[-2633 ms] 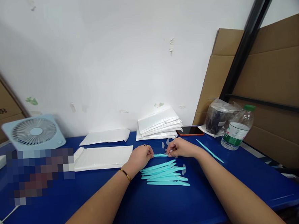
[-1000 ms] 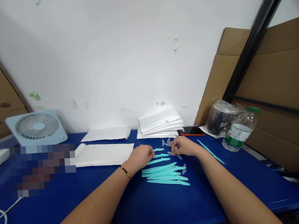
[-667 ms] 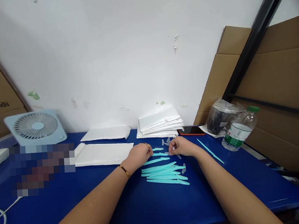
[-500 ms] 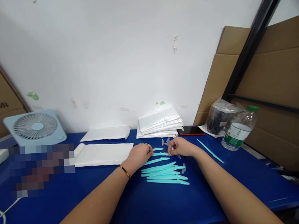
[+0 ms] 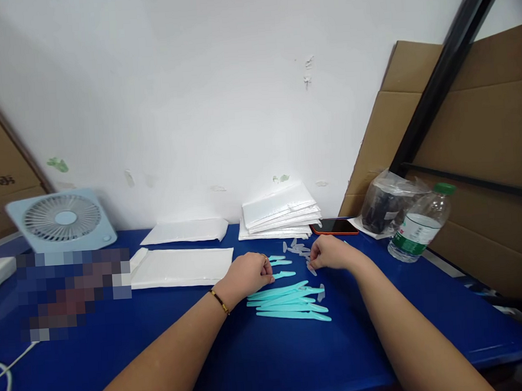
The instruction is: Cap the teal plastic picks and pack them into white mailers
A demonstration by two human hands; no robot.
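My left hand [image 5: 250, 273], with a bracelet and a ring, is closed around the handle of a turquoise eyebrow razor [image 5: 284, 274], its head pointing right. Two more razors [image 5: 281, 262] lie just beyond those fingers. Nearer to me, several turquoise razors [image 5: 290, 316] lie loosely stacked on the blue table [image 5: 271, 360]. My right hand [image 5: 333, 253] has its fingertips pinched on a small clear blade cap [image 5: 311, 269] at the table surface. Several similar caps [image 5: 297, 249] are scattered behind it, and another cap [image 5: 321, 293] lies by the razor pile.
White padded envelopes [image 5: 181, 267] lie on the left, and a stack of them [image 5: 279, 209] stands against the wall. A phone [image 5: 336, 227], a bagged dark object [image 5: 381, 206] and a water bottle [image 5: 417, 227] are at right. A blue fan [image 5: 63, 222] stands far left.
My right hand has moved right, off the razor and onto a loose cap. My left hand has come slightly nearer, onto another razor. The lone razor at right is now mostly hidden by my right arm.
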